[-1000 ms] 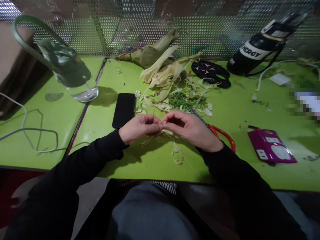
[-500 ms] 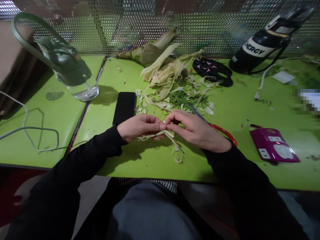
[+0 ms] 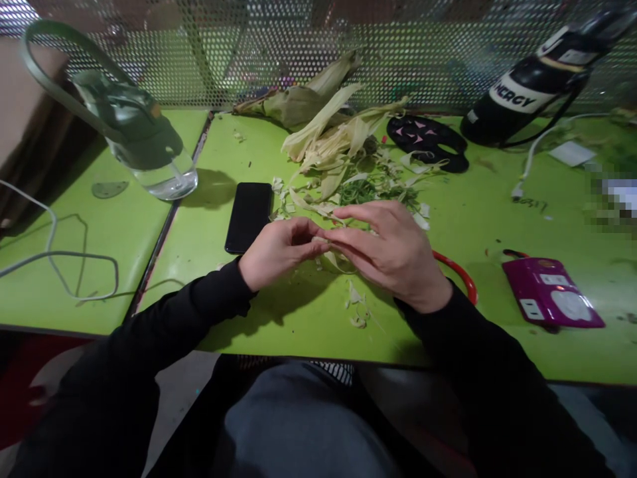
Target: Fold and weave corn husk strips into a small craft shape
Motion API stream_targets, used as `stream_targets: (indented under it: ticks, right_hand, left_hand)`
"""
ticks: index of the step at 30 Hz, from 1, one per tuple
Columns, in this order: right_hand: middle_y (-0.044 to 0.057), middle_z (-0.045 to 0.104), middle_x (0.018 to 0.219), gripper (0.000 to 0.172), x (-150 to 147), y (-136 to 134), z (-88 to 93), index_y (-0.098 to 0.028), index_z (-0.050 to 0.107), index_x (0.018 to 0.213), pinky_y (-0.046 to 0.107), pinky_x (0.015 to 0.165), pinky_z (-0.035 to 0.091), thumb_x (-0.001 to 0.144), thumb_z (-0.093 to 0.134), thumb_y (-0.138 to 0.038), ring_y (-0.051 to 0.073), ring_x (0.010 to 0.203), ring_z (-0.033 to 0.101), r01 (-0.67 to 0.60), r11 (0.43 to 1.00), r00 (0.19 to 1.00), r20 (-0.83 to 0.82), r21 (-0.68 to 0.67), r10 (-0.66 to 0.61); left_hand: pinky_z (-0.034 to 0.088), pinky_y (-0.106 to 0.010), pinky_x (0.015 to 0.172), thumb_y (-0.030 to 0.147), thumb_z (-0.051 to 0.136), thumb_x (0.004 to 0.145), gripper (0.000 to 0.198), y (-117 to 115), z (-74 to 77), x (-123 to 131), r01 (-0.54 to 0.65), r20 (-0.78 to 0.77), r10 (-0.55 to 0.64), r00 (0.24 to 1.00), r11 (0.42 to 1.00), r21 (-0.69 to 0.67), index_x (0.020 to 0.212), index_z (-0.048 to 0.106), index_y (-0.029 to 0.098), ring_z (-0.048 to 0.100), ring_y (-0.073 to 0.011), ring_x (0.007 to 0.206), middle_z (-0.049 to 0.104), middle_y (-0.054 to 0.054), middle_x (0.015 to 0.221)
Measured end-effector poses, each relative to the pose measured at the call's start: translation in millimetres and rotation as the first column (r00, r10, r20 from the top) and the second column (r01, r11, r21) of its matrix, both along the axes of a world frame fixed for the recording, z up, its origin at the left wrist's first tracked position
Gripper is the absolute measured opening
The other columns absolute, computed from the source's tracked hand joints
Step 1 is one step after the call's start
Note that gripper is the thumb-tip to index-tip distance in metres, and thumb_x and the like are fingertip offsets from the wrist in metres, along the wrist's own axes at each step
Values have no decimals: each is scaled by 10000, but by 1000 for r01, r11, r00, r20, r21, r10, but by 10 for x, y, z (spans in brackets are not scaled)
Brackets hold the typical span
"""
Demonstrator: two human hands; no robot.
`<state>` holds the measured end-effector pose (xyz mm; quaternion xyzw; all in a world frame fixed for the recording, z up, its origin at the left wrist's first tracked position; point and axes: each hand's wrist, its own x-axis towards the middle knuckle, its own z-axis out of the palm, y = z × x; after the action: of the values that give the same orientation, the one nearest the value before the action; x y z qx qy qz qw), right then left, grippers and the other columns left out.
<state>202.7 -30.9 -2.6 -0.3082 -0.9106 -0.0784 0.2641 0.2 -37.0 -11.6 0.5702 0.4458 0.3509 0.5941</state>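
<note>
Over the front middle of the table, my left hand [image 3: 281, 251] pinches a pale corn husk strip [image 3: 340, 263] between thumb and fingertips. My right hand [image 3: 398, 255] meets it from the other side. Its index finger is lifted apart, while the lower fingers close on the strip at the left fingertips. Most of the strip is hidden by the hands. Behind them lies a pile of dried corn husks [image 3: 323, 156] with green shreds [image 3: 361, 192]. Red-handled scissors [image 3: 460, 275] lie partly under my right forearm. Small husk scraps [image 3: 355, 295] lie below the hands.
A black phone [image 3: 247, 216] lies left of the hands. The green water bottle [image 3: 154, 146] stands farther left, near a pale cable [image 3: 50, 252]. At right are a black bottle [image 3: 517, 99], a black object with pink triangles [image 3: 423, 139] and a purple socket block [image 3: 552, 292]. Perforated mesh [image 3: 398, 66] borders the back.
My right hand has turned and raised its index finger away from the pinch. The husk strands that hung below the fingers are now mostly hidden. My left hand shifted slightly right.
</note>
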Motion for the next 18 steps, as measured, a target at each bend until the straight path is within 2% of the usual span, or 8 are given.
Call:
stream_targets:
  ticks: [4, 9, 12, 14, 16, 18]
  right_hand:
    - [18, 656, 1271, 187, 6, -13, -3, -334, 665, 1070, 431, 880, 456, 908, 597, -268, 257, 1108, 569, -7, 987, 997, 82, 159, -6]
    - [57, 695, 1182, 72, -14, 2, -21, -266, 677, 945, 405, 801, 468, 886, 637, -264, 257, 1030, 572, 14, 975, 1000, 11, 223, -16]
    - [37, 698, 1133, 183, -12, -14, -27, -305, 669, 1010, 399, 794, 465, 848, 684, -221, 241, 988, 581, -31, 957, 998, -48, 287, 47]
    - [44, 684, 1064, 221, -9, -37, -16, -322, 666, 1030, 406, 767, 472, 834, 700, -227, 242, 949, 592, 5, 976, 989, -147, 219, 28]
    - [69, 648, 956, 136, -15, -60, 7, -303, 676, 977, 409, 706, 482, 848, 686, -262, 247, 887, 597, 100, 994, 960, -266, 32, -88]
    - [77, 611, 883, 59, -34, -74, 31, -275, 682, 916, 396, 647, 485, 865, 665, -299, 233, 815, 593, 133, 978, 925, -335, -158, -180]
  left_hand:
    - [405, -192, 557, 152, 684, 785, 91, 18, 9, 13, 31, 88, -20, 996, 990, -135, 814, 616, 99, 532, -54, 571, 620, 9, 669]
    - [444, -212, 603, 185, 733, 755, 148, 17, 5, 15, 46, 176, -16, 984, 985, -168, 817, 631, 97, 557, -64, 586, 641, 5, 670]
    - [451, -214, 623, 196, 730, 763, 145, 5, 6, 17, 58, 224, -16, 974, 982, -181, 819, 643, 96, 554, -57, 584, 653, 2, 686]
    - [461, -219, 641, 208, 730, 765, 150, -1, 3, 24, 56, 256, -5, 967, 980, -193, 823, 646, 98, 563, -59, 598, 659, -2, 704]
    - [473, -229, 653, 228, 744, 755, 178, -3, -8, 34, 32, 276, 22, 961, 981, -189, 825, 637, 105, 573, -66, 609, 655, 1, 706]
    - [476, -234, 649, 251, 756, 745, 213, -3, -25, 43, -4, 267, 46, 963, 988, -155, 836, 626, 110, 574, -73, 611, 643, 8, 691]
